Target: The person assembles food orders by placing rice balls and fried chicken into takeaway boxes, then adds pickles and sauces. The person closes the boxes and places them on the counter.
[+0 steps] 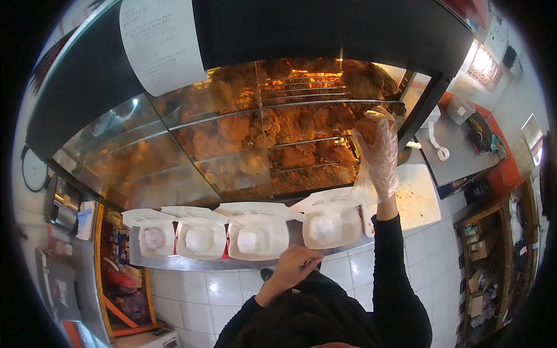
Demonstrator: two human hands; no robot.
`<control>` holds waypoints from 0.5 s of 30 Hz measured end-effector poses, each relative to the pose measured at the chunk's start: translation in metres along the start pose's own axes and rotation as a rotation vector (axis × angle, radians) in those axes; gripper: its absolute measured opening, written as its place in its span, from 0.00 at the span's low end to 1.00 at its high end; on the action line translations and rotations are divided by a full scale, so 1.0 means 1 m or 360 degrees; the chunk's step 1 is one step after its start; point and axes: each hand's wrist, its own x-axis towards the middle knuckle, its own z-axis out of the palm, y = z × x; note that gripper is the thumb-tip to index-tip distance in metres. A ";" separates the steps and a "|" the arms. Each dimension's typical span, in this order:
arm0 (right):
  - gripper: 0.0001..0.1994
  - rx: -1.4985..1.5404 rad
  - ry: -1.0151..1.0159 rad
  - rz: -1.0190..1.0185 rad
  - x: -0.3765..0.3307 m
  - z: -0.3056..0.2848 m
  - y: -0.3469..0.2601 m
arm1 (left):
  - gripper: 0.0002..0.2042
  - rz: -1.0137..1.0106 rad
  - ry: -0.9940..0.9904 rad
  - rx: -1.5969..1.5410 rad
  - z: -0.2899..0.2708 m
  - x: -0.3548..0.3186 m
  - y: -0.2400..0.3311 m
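Observation:
My right hand (380, 153), in a loose clear plastic glove, reaches into the right end of a glass-fronted warming cabinet (325, 23). Its fingers are closed round a piece of fried chicken (367, 129), partly hidden by the glove. More fried chicken (232, 130) lies on wire racks inside, some behind glass. Bare and held low before my body, my left hand (293, 268) has its fingers curled; a small dark bit shows between them, too small to name. Several open white takeaway boxes (272, 249) stand in a row below the cabinet, each holding a rounded, mostly white bundle (248, 242).
A stained white cutting board (415, 200) lies right of the boxes. Beyond it, a grey counter (458, 148) bears a paper roll (442, 153) and a plastic container (460, 110). Cluttered wooden shelves (493, 232) stand at right, another shelf unit (119, 272) at left. A printed sheet (162, 43) hangs on the cabinet.

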 end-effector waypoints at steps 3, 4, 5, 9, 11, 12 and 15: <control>0.20 0.0159 0.0197 -0.0022 -0.012 -0.010 0.001 | 0.06 0.0042 0.0045 -0.0069 -0.003 0.013 0.002; 0.20 0.0220 0.0284 -0.0032 -0.018 -0.007 0.001 | 0.06 0.0084 0.0048 -0.0057 -0.006 0.017 0.001; 0.21 0.0277 0.0373 -0.0042 -0.023 -0.006 0.001 | 0.05 0.0083 0.0038 -0.0049 -0.008 0.018 0.001; 0.23 0.0636 0.0266 -0.0251 -0.053 -0.028 -0.023 | 0.04 0.0033 0.0077 -0.0051 -0.018 0.020 -0.001; 0.23 0.0956 -0.0338 0.0496 -0.081 -0.053 -0.041 | 0.04 -0.0044 0.0098 -0.0083 -0.020 0.017 -0.005; 0.23 0.1105 -0.0645 0.0875 -0.095 -0.063 -0.047 | 0.04 -0.0104 0.0098 -0.0093 -0.018 0.014 -0.011; 0.22 0.0807 -0.1044 0.0889 -0.153 -0.063 -0.022 | 0.04 -0.0199 0.0058 -0.0152 -0.010 0.014 -0.012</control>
